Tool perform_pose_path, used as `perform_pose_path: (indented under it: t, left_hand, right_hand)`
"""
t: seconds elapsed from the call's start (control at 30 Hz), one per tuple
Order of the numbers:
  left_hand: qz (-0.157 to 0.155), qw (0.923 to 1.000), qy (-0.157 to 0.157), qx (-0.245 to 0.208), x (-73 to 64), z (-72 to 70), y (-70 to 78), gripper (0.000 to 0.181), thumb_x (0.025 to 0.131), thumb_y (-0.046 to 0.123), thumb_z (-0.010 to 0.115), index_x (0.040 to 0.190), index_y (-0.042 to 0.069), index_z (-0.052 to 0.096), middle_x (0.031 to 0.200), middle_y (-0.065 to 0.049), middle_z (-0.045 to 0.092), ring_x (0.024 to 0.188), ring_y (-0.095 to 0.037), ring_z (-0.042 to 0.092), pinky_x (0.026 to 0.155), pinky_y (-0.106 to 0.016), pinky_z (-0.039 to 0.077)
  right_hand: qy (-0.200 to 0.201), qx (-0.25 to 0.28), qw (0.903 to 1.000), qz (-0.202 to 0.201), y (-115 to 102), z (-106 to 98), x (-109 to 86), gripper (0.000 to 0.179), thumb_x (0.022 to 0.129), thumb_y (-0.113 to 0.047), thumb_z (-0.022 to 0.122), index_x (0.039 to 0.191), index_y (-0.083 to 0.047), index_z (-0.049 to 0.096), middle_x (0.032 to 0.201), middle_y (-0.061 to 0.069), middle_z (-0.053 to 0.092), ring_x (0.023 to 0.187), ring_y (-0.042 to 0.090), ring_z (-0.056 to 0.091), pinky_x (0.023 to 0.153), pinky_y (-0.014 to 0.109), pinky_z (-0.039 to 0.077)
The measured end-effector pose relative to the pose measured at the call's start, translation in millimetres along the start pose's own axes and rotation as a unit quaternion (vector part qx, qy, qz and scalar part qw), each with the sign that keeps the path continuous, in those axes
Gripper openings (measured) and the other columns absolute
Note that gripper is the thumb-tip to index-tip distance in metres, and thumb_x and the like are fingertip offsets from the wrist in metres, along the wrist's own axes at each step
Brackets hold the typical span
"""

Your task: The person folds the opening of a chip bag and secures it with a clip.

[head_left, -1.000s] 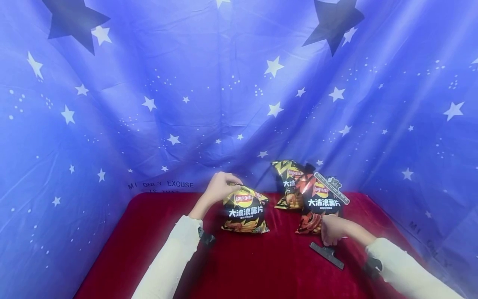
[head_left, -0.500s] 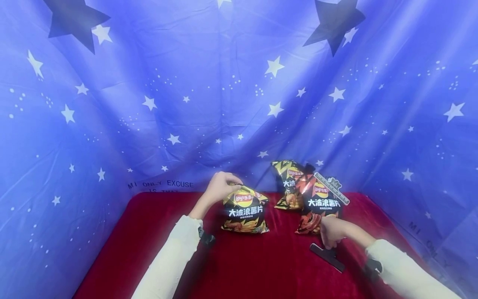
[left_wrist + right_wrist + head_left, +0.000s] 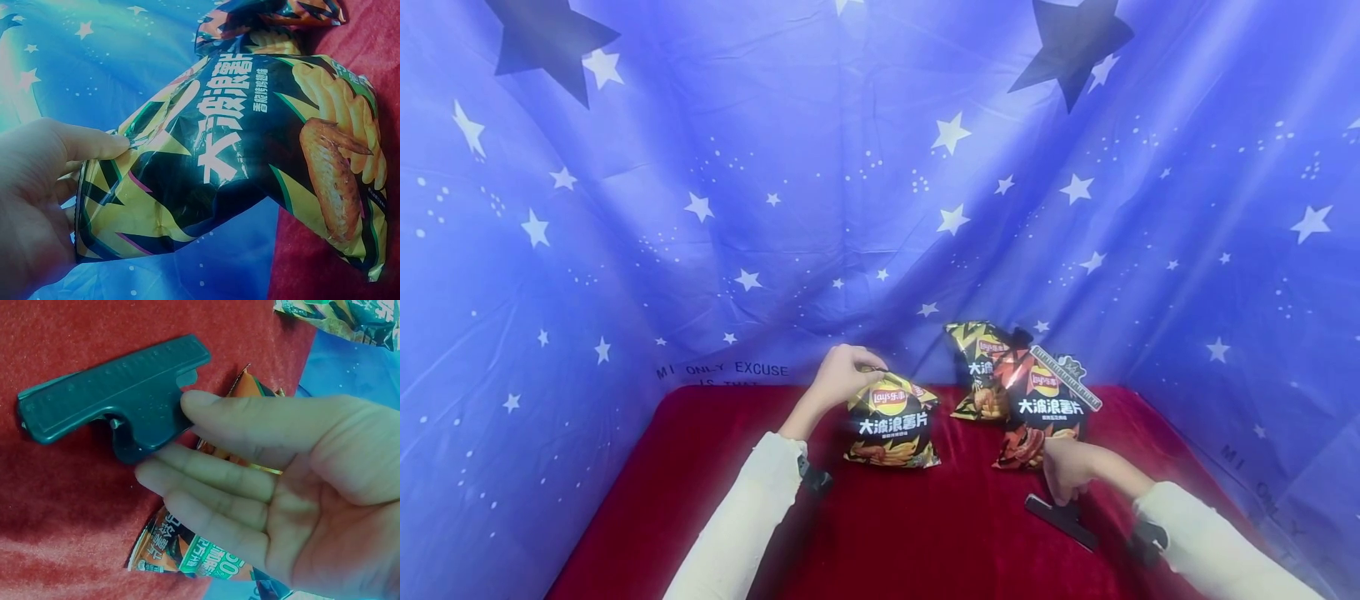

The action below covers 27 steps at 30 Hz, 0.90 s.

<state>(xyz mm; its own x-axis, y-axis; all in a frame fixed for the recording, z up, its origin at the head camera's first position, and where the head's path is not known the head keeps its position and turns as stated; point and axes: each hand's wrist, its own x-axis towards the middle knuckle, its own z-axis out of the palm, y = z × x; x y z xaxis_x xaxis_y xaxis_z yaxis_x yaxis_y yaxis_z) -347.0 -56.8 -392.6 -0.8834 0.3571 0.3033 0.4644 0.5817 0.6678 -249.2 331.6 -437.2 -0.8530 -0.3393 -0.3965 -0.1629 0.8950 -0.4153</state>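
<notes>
My left hand [image 3: 842, 375] pinches the top corner of a black and yellow chip bag [image 3: 891, 425] standing on the cloth. In the left wrist view the thumb lies over the foil of the chip bag [image 3: 231, 144], with the other fingers partly hidden behind its edge. Low on the right, my right hand [image 3: 1070, 468] pinches a black binder clip [image 3: 1060, 521] by its handle. The right wrist view shows the thumb on one side of the clip [image 3: 112, 394] and fingertips at the other, its long jaw edges pointing away from the hand, close over the red cloth.
Beyond the right hand stands a red and black chip bag [image 3: 1030, 417] with a piano-key-patterned clip [image 3: 1066, 379] across its upper corner. Another yellow and black bag [image 3: 977, 367] is partly behind it. A blue star-printed curtain [image 3: 850, 208] surrounds the red-covered table [image 3: 910, 542].
The binder clip has turned a little in my right hand and shifted slightly right and down, showing less of its broad face. My left hand and its chip bag stay put.
</notes>
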Motion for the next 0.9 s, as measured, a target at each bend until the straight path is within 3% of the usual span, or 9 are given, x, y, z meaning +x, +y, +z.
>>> perform_pose_path:
  t: [0.2,0.4,0.6,0.77,0.9]
  left_hand:
    - [-0.001,1.0000,0.003,-0.003,0.0,0.1,0.6,0.013,0.085,0.014,0.081,0.098,0.014,0.082,0.103,-0.003,0.080,0.108,-0.024,0.071,0.104,-0.047,0.051]
    - [0.001,1.0000,0.002,0.002,0.1,0.1,0.8,0.013,0.085,0.013,0.081,0.098,0.014,0.082,0.102,-0.003,0.080,0.108,-0.024,0.071,0.104,-0.047,0.051]
    - [0.000,1.0000,0.001,0.000,-0.5,-0.5,1.8,0.015,0.085,0.013,0.080,0.100,0.011,0.081,0.103,-0.005,0.080,0.109,-0.025,0.071,0.104,-0.047,0.051]
    - [0.000,1.0000,0.005,0.001,-0.8,-0.3,1.7,0.014,0.085,0.013,0.081,0.098,0.013,0.082,0.102,-0.004,0.080,0.106,-0.024,0.071,0.102,-0.046,0.052]
    - [0.002,1.0000,0.005,0.004,-0.6,0.0,1.3,0.014,0.085,0.014,0.081,0.098,0.014,0.082,0.102,-0.004,0.080,0.105,-0.024,0.071,0.101,-0.046,0.053]
  right_hand:
    - [-0.013,0.034,0.9987,0.037,-3.0,-1.3,-3.3,0.021,0.063,0.014,0.077,0.068,-0.004,0.068,0.058,0.007,0.066,0.052,0.026,0.070,0.051,0.039,0.061]
    - [-0.020,0.034,0.9987,0.032,-5.4,-3.8,-5.8,0.026,0.065,0.010,0.085,0.078,-0.002,0.066,0.066,0.006,0.065,0.056,0.023,0.071,0.054,0.036,0.062]
    - [-0.030,0.055,0.9975,0.034,-5.4,-4.4,-5.8,0.026,0.062,0.017,0.084,0.078,0.004,0.068,0.071,0.009,0.068,0.059,0.022,0.071,0.058,0.032,0.063]
    - [-0.027,0.039,0.9984,0.031,-5.3,-3.7,-6.1,0.025,0.063,0.011,0.086,0.075,0.000,0.067,0.067,0.008,0.067,0.056,0.025,0.072,0.055,0.036,0.063]
    - [-0.040,0.058,0.9969,0.035,-7.9,-5.4,-6.8,0.026,0.069,0.010,0.082,0.079,-0.003,0.061,0.070,0.008,0.064,0.057,0.030,0.072,0.055,0.043,0.063]
